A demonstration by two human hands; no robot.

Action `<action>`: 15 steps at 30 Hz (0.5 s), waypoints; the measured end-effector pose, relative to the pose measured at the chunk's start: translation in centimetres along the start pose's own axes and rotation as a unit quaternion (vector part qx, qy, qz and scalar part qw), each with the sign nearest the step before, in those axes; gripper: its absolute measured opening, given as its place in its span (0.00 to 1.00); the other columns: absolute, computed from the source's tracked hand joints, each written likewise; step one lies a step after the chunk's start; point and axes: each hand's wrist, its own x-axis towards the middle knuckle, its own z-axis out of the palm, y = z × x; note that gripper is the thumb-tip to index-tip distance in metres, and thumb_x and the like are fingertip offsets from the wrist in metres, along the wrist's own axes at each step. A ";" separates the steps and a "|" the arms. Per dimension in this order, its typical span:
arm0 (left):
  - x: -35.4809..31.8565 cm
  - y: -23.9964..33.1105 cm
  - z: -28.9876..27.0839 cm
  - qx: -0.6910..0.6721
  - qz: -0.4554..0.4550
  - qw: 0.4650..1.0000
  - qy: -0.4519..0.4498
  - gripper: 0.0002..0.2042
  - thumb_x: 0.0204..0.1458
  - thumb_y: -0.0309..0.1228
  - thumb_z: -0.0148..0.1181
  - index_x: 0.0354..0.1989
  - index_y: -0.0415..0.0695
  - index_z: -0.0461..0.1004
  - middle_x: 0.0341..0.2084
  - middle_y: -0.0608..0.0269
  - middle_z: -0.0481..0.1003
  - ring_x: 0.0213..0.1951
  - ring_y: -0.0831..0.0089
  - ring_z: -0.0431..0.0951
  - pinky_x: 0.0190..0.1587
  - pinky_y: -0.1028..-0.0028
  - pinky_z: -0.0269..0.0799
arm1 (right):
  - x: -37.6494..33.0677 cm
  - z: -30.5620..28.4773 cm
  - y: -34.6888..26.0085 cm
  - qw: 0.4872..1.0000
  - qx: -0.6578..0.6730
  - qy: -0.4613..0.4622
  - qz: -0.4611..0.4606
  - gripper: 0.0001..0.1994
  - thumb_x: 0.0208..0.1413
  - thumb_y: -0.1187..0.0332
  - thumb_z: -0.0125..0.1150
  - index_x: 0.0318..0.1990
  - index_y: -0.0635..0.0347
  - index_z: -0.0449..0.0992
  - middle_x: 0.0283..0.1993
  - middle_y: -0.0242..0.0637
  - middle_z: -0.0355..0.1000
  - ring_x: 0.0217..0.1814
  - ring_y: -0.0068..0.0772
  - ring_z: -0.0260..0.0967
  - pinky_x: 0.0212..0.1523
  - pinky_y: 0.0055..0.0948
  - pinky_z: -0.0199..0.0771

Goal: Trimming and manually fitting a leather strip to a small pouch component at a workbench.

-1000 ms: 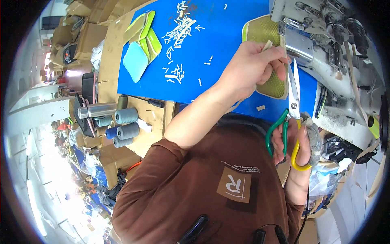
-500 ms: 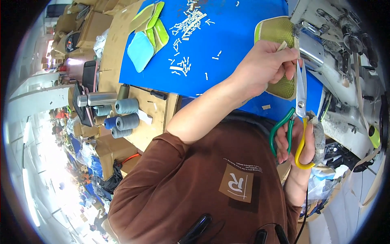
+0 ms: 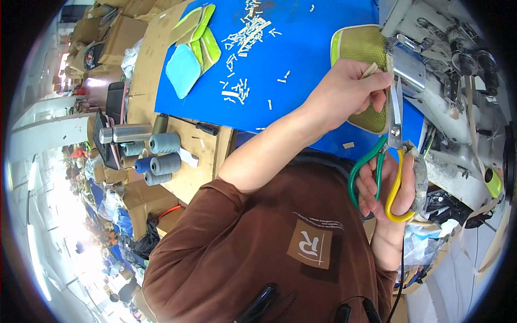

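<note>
My left hand (image 3: 350, 91) reaches across the blue mat and pinches a thin beige strip (image 3: 370, 69) at the edge of a yellow-green mesh fabric piece (image 3: 360, 46), which lies against the sewing machine (image 3: 431, 59). Below it, my right hand (image 3: 389, 185) grips scissors (image 3: 395, 126) with one green and one yellow handle loop. Their blades point up, just right of my left fingers and close to the strip.
The blue mat (image 3: 301, 102) carries several small white offcuts (image 3: 237, 89) and a stack of green and light blue fabric pieces (image 3: 191, 51). Grey and blue thread spools (image 3: 161, 156) and a screwdriver (image 3: 202, 127) sit on the brown bench at left. Cardboard boxes stand farther left.
The view has slid so the mat and machine sit higher and nearer. My left hand keeps its pinch on the strip. The scissors have risen slightly toward it.
</note>
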 end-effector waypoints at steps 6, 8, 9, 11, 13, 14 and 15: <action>-0.1 -0.3 -0.2 0.030 0.033 0.999 -0.002 0.14 0.60 0.36 0.55 0.26 0.40 0.74 0.16 0.66 0.71 0.15 0.85 0.59 0.18 0.79 0.50 | 0.7 2.2 -0.6 0.980 0.198 -0.023 0.027 0.37 0.61 0.32 0.35 0.43 0.66 0.65 0.20 0.35 0.60 0.10 0.25 0.57 0.07 0.23 0.62; -0.3 -0.1 -0.4 0.030 0.037 0.999 -0.004 0.14 0.60 0.37 0.54 0.27 0.41 0.74 0.16 0.67 0.70 0.16 0.85 0.59 0.19 0.80 0.51 | 0.9 2.8 -0.9 0.977 0.208 -0.022 0.031 0.37 0.61 0.32 0.34 0.43 0.65 0.65 0.20 0.35 0.59 0.10 0.25 0.57 0.07 0.23 0.62; -0.2 -0.2 -0.5 0.029 0.037 0.999 -0.005 0.14 0.60 0.37 0.54 0.27 0.41 0.74 0.16 0.67 0.70 0.16 0.85 0.59 0.19 0.80 0.51 | 1.0 3.0 -0.9 0.975 0.219 -0.021 0.037 0.36 0.61 0.32 0.34 0.42 0.65 0.66 0.20 0.34 0.59 0.10 0.26 0.57 0.07 0.23 0.61; 0.1 -0.4 -0.8 0.036 0.030 0.999 -0.017 0.13 0.61 0.37 0.54 0.29 0.41 0.74 0.17 0.69 0.69 0.18 0.86 0.60 0.20 0.81 0.51 | 1.2 4.0 -0.4 0.974 0.223 0.000 0.025 0.36 0.61 0.32 0.35 0.41 0.64 0.66 0.20 0.34 0.59 0.10 0.25 0.56 0.07 0.22 0.61; -0.1 -0.2 -0.6 0.034 0.034 0.999 -0.027 0.13 0.61 0.38 0.54 0.30 0.41 0.74 0.17 0.70 0.68 0.18 0.86 0.60 0.20 0.82 0.51 | 1.1 4.5 0.4 0.977 0.212 0.014 -0.002 0.35 0.60 0.32 0.36 0.40 0.62 0.65 0.20 0.31 0.58 0.10 0.22 0.53 0.08 0.20 0.57; -0.1 -0.2 -0.5 0.031 0.036 0.998 -0.038 0.13 0.61 0.38 0.54 0.31 0.41 0.74 0.17 0.71 0.67 0.19 0.86 0.60 0.21 0.82 0.51 | 1.0 4.7 1.1 0.982 0.184 0.032 -0.022 0.35 0.60 0.31 0.37 0.40 0.61 0.66 0.20 0.29 0.58 0.10 0.20 0.52 0.08 0.19 0.55; -0.1 -0.3 -0.6 0.031 0.036 0.998 -0.038 0.13 0.61 0.38 0.54 0.31 0.41 0.74 0.17 0.71 0.67 0.19 0.86 0.60 0.21 0.82 0.51 | 1.0 5.0 1.6 0.986 0.156 0.050 -0.043 0.34 0.59 0.31 0.38 0.40 0.60 0.66 0.20 0.28 0.58 0.11 0.19 0.51 0.07 0.18 0.53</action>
